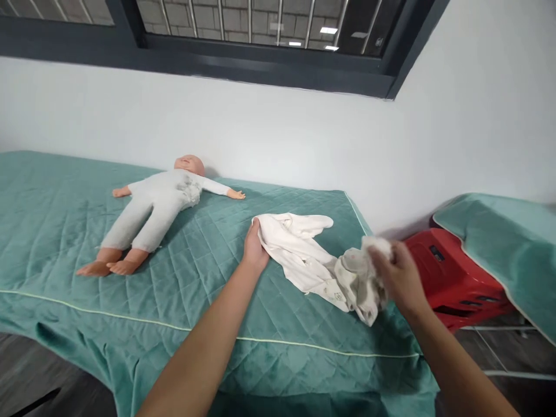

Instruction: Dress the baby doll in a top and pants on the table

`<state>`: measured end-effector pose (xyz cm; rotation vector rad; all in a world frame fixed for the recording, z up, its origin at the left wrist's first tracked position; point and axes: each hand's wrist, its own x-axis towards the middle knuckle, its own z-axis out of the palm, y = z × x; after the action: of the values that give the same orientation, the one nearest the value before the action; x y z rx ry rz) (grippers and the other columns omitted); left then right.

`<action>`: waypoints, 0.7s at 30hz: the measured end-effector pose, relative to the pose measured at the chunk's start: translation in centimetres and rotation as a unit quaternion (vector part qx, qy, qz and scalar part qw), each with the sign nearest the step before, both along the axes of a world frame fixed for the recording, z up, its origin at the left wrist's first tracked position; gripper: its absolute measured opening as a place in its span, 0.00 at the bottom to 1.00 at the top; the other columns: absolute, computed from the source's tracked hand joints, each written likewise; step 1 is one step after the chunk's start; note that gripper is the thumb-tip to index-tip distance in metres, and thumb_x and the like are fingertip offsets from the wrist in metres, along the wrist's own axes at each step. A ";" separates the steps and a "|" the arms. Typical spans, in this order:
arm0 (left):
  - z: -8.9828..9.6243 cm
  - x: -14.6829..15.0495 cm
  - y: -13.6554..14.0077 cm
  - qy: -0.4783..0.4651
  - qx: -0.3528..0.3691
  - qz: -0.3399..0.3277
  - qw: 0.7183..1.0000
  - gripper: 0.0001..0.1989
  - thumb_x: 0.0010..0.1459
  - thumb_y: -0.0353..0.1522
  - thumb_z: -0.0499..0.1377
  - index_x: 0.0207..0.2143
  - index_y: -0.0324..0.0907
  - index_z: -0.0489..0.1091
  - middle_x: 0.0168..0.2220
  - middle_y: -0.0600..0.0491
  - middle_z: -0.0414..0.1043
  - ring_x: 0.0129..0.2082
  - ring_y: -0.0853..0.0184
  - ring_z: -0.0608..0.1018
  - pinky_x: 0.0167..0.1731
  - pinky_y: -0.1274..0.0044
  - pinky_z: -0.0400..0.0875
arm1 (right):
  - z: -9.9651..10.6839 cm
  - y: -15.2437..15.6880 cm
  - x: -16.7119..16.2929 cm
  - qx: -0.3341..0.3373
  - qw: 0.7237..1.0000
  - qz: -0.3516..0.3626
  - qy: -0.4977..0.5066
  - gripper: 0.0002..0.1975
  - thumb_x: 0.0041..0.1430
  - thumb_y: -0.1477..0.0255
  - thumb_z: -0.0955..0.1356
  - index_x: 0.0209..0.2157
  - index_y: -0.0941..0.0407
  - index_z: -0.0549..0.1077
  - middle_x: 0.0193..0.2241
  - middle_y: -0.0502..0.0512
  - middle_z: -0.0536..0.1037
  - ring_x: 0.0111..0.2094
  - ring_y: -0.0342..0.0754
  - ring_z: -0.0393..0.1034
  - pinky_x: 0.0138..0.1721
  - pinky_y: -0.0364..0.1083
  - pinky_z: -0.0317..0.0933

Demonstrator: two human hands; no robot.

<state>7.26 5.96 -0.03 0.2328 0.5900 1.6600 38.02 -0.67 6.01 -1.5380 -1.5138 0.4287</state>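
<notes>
A white baby garment is stretched between my two hands over the green quilted cover. My left hand is closed on its left end, with the fingers partly hidden behind the cloth. At the other end my right hand, slightly blurred, grips a bunched, lifted part with grey-green patches. One sleeve-like piece lies out toward the wall. To the left, apart from both hands, a baby doll lies on its back with arms spread and legs toward the near left. Its body is white cloth; head, hands and feet are bare.
The green quilted cover drapes over the near edge of the bed-like surface. On the right stand a red plastic chair or stool and another green cover. A white wall and a dark-framed window with bars are behind.
</notes>
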 end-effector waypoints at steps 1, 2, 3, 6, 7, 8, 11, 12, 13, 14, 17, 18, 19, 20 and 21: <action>-0.1 0.0 0.1 0.003 0.002 -0.003 1.000 0.18 0.61 0.43 0.60 0.46 0.39 0.73 0.50 0.44 0.77 0.54 0.56 0.77 0.57 0.64 0.70 | -1.2 -0.7 0.3 -0.018 0.997 0.047 -0.066 0.25 0.57 0.52 0.68 0.48 0.55 0.70 0.44 0.59 0.75 0.45 0.55 0.71 0.50 0.54 0.66; -0.2 0.0 0.2 0.005 0.005 -0.008 1.000 0.19 0.61 0.43 0.60 0.47 0.39 0.73 0.50 0.44 0.77 0.54 0.56 0.77 0.57 0.64 0.70 | -2.2 -1.4 0.5 -0.027 0.987 0.095 -0.129 0.26 0.56 0.52 0.69 0.49 0.55 0.70 0.49 0.61 0.74 0.52 0.58 0.69 0.55 0.56 0.62; -0.3 0.0 0.3 0.006 0.006 -0.014 1.000 0.20 0.60 0.44 0.61 0.47 0.39 0.73 0.50 0.44 0.77 0.54 0.55 0.77 0.57 0.64 0.70 | -2.9 -2.1 0.8 -0.033 0.973 0.137 -0.183 0.28 0.55 0.52 0.69 0.52 0.55 0.69 0.54 0.63 0.71 0.57 0.60 0.66 0.59 0.57 0.59; -0.4 0.0 0.4 0.010 0.002 -0.019 1.000 0.21 0.59 0.44 0.62 0.48 0.39 0.73 0.50 0.43 0.77 0.54 0.54 0.77 0.57 0.64 0.70 | -3.1 -3.5 1.3 -0.063 0.948 0.168 -0.264 0.34 0.51 0.52 0.71 0.56 0.55 0.66 0.58 0.64 0.69 0.59 0.62 0.65 0.57 0.58 0.61; -0.4 0.1 0.5 0.011 -0.001 -0.020 1.000 0.21 0.59 0.44 0.62 0.48 0.39 0.73 0.50 0.43 0.77 0.54 0.54 0.77 0.57 0.63 0.71 | -2.8 -3.8 1.3 -0.087 0.943 0.153 -0.281 0.33 0.51 0.52 0.71 0.55 0.55 0.66 0.55 0.64 0.72 0.55 0.62 0.69 0.53 0.57 0.65; -0.3 0.1 0.4 0.012 -0.004 -0.023 1.000 0.21 0.59 0.45 0.62 0.48 0.39 0.73 0.50 0.43 0.77 0.53 0.54 0.77 0.56 0.63 0.71 | -2.3 -3.9 1.2 -0.113 0.939 0.132 -0.297 0.31 0.52 0.54 0.71 0.53 0.54 0.68 0.49 0.62 0.76 0.49 0.61 0.72 0.47 0.55 0.67; -0.3 0.1 0.4 0.012 -0.005 -0.031 0.999 0.22 0.59 0.45 0.61 0.48 0.38 0.73 0.50 0.42 0.77 0.52 0.53 0.78 0.56 0.63 0.71 | -1.0 -3.5 0.4 -0.162 0.932 0.082 -0.314 0.19 0.53 0.59 0.69 0.45 0.53 0.71 0.35 0.56 0.79 0.36 0.57 0.75 0.36 0.51 0.65; -0.3 0.1 0.3 0.011 -0.003 -0.031 0.999 0.22 0.59 0.45 0.62 0.48 0.38 0.73 0.51 0.42 0.77 0.52 0.53 0.78 0.56 0.63 0.71 | -0.7 -3.2 0.2 -0.169 0.937 0.086 -0.293 0.17 0.52 0.61 0.69 0.43 0.52 0.72 0.34 0.55 0.79 0.35 0.56 0.74 0.36 0.50 0.65; -0.3 0.1 0.3 0.010 0.000 -0.030 0.999 0.22 0.59 0.45 0.62 0.48 0.38 0.73 0.51 0.42 0.77 0.52 0.53 0.78 0.56 0.63 0.71 | -0.3 -2.8 0.0 -0.178 0.946 0.101 -0.253 0.16 0.51 0.62 0.70 0.42 0.52 0.72 0.33 0.53 0.79 0.34 0.55 0.74 0.36 0.50 0.66; -0.3 0.1 0.3 0.009 0.002 -0.029 1.000 0.22 0.59 0.45 0.62 0.48 0.38 0.73 0.51 0.42 0.77 0.52 0.53 0.78 0.56 0.64 0.71 | -0.1 -2.4 0.0 -0.192 0.954 0.122 -0.195 0.16 0.51 0.63 0.70 0.41 0.52 0.72 0.33 0.53 0.79 0.34 0.55 0.75 0.36 0.50 0.66; -0.4 0.1 0.4 0.007 0.002 -0.034 0.999 0.22 0.59 0.45 0.61 0.48 0.38 0.73 0.51 0.42 0.77 0.53 0.53 0.78 0.56 0.64 0.71 | 0.9 -0.7 0.3 -0.232 0.960 0.153 0.024 0.18 0.50 0.64 0.71 0.43 0.55 0.73 0.35 0.55 0.81 0.35 0.55 0.76 0.37 0.51 0.70; -0.4 0.1 0.4 0.006 0.000 -0.036 0.999 0.23 0.59 0.45 0.61 0.48 0.38 0.73 0.51 0.42 0.77 0.53 0.53 0.78 0.56 0.64 0.71 | 1.2 0.0 0.5 -0.239 0.956 0.146 0.085 0.18 0.50 0.64 0.72 0.43 0.55 0.74 0.36 0.57 0.81 0.35 0.56 0.76 0.36 0.52 0.70; -0.4 0.0 0.4 0.006 -0.001 -0.039 0.999 0.23 0.59 0.45 0.61 0.48 0.38 0.73 0.51 0.42 0.77 0.53 0.53 0.78 0.56 0.63 0.71 | 1.5 0.8 0.7 -0.235 0.955 0.128 0.129 0.19 0.49 0.64 0.73 0.43 0.55 0.74 0.36 0.58 0.81 0.34 0.56 0.77 0.35 0.52 0.70; -0.4 0.1 0.4 0.005 -0.002 -0.041 0.999 0.23 0.58 0.45 0.62 0.49 0.38 0.73 0.51 0.42 0.77 0.53 0.53 0.78 0.56 0.63 0.71 | 1.7 1.8 0.9 -0.221 0.957 0.105 0.155 0.19 0.48 0.65 0.73 0.43 0.54 0.75 0.37 0.59 0.81 0.33 0.56 0.77 0.34 0.53 0.70; -0.4 0.1 0.4 0.006 -0.003 -0.043 0.999 0.23 0.58 0.46 0.62 0.49 0.38 0.73 0.51 0.42 0.77 0.53 0.53 0.78 0.56 0.63 0.71 | 1.9 2.9 1.2 -0.203 0.961 0.080 0.167 0.19 0.47 0.65 0.73 0.42 0.54 0.75 0.37 0.59 0.81 0.32 0.56 0.76 0.33 0.53 0.70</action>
<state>7.32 6.37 -0.38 0.2602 0.5854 1.5752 39.19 2.20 7.91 -1.5515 -1.3372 1.0936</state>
